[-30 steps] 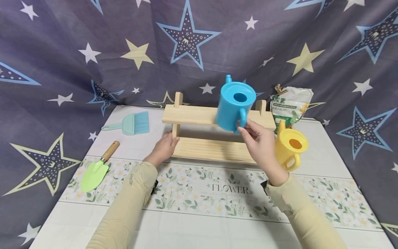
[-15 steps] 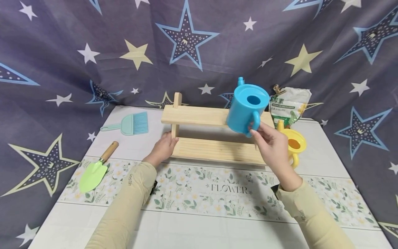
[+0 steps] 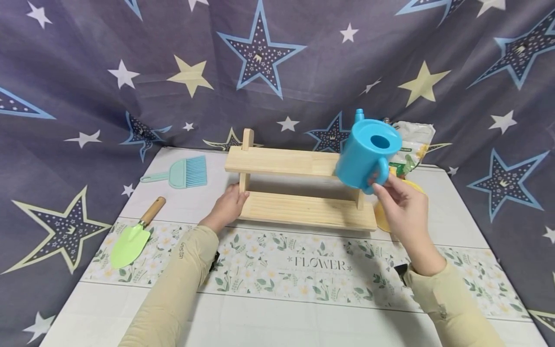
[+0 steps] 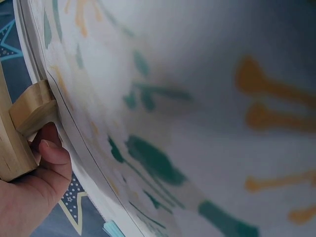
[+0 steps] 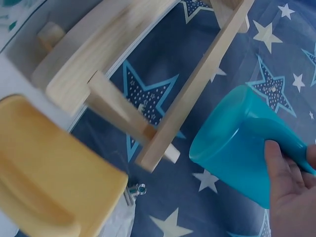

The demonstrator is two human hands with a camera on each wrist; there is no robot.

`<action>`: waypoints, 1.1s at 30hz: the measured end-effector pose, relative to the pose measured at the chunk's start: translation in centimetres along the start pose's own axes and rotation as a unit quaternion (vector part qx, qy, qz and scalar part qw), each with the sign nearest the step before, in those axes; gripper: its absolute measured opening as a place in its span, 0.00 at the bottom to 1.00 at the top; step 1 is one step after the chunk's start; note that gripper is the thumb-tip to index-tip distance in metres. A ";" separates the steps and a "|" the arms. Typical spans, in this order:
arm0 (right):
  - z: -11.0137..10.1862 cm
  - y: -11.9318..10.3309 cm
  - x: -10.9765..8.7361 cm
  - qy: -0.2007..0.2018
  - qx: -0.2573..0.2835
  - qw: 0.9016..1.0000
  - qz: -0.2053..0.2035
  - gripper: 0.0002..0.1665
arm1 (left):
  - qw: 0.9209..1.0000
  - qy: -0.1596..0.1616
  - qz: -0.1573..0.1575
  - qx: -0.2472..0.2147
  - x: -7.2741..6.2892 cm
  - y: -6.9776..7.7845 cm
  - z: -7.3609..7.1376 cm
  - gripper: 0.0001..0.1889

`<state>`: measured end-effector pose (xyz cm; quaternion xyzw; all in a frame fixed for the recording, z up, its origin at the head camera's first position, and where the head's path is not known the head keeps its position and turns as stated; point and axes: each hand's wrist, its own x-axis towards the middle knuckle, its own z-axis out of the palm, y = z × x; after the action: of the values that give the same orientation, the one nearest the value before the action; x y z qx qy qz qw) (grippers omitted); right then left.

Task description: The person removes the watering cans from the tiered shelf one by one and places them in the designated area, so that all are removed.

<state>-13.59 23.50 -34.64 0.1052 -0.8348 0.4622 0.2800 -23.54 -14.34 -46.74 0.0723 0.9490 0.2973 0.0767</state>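
Note:
My right hand (image 3: 405,208) grips the handle of a blue watering can (image 3: 364,152), fingers and thumb round it. The can is held up in the air at the right end of a two-tier wooden shelf (image 3: 286,161), its spout pointing to the back. In the right wrist view the blue can (image 5: 232,148) appears apart from the upper board (image 5: 197,81). My left hand (image 3: 227,205) holds the left end of the shelf near its upright. The left wrist view shows its fingers curled at the wood (image 4: 32,106). A yellow watering can (image 3: 381,217) stands mostly hidden behind my right hand.
A white bag (image 3: 414,140) with a clip stands at the back right, partly covered by the blue can. On the left lie a teal brush (image 3: 186,172) and a green trowel (image 3: 132,243) with a wooden handle. A star-patterned cloth (image 3: 173,111) hangs behind the table.
My right hand has carried the blue watering can rightward from above the shelf to its right end, now covering much of the yellow can. The left hand stays on the shelf.

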 end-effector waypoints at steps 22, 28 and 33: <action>-5.6 1.5 -1.8 0.034 -0.048 0.998 0.011 0.18 | 1.000 -0.003 -0.003 0.001 0.0 0.1 -0.1 0.29; -6.9 1.8 -2.3 0.048 -0.061 0.997 0.014 0.19 | 1.000 -0.004 -0.007 -0.001 -0.1 0.2 -0.2 0.30; -7.7 2.1 -2.7 0.063 -0.073 0.995 0.029 0.21 | 1.000 0.000 0.000 0.002 -0.1 0.2 -0.2 0.29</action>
<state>-9.45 30.80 -34.43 0.0308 -0.8496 0.4139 0.3254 -23.47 -14.34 -46.44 0.0720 0.9497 0.2951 0.0767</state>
